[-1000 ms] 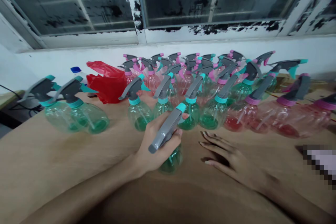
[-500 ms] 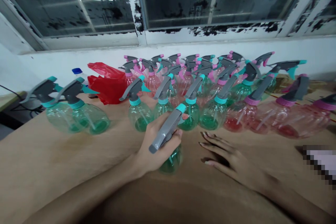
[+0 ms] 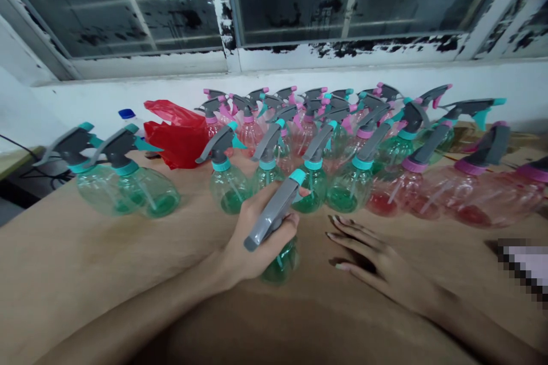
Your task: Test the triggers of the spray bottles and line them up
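My left hand (image 3: pixel 261 234) is wrapped round the neck of a green spray bottle (image 3: pixel 280 265) with a grey trigger head and teal nozzle. The bottle is upright near the table's front, its nozzle pointing away from me; its collar is hidden by my fingers. To the right, my right hand (image 3: pixel 372 254) rests palm down on the wooden table (image 3: pixel 317 308), fingers apart, holding nothing. Just beyond my hands runs a row of spray bottles, among them a green one (image 3: pixel 345 191) with green liquid and a pink one (image 3: pixel 385 199) with red liquid.
Two green spray bottles (image 3: pixel 148 194) stand at the left. A red plastic bag (image 3: pixel 180 140) and a blue-capped bottle (image 3: pixel 127 116) are behind them. Several more pink and green sprayers (image 3: pixel 306 131) crowd toward the wall. A pixelated flat object (image 3: pixel 526 265) lies at the right edge.
Almost nothing differs. The view has shifted very slightly; my left hand keeps its grip on the green spray bottle and my right hand stays flat on the table.
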`<state>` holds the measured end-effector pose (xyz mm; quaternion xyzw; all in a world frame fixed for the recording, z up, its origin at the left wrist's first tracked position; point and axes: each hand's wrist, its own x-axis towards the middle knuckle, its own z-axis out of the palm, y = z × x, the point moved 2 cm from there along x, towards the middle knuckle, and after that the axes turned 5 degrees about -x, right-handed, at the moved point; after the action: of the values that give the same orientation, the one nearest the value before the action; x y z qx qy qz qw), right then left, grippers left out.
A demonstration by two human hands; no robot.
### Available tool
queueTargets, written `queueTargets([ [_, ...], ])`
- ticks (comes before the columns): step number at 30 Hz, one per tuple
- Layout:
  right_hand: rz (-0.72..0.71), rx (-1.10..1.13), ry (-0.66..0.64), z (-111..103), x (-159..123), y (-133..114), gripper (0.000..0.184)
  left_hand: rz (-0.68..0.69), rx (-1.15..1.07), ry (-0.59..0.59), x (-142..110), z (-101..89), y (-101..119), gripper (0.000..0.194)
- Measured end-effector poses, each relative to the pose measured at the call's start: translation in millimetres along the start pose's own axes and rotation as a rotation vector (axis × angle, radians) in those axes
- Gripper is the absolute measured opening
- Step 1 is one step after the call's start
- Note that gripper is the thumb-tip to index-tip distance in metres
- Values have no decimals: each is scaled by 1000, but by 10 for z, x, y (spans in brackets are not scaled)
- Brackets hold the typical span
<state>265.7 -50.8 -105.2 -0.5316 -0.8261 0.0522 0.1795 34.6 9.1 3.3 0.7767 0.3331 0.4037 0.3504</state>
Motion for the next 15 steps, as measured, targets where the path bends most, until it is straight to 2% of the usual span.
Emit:
queueTargets([
  [5, 10, 22, 14, -3, -2, -4, 47, 30, 13, -94, 25, -30, 18, 25],
  [15, -2, 18, 32, 16, -6, 8, 48, 67, 15, -112, 58, -73, 138, 10],
])
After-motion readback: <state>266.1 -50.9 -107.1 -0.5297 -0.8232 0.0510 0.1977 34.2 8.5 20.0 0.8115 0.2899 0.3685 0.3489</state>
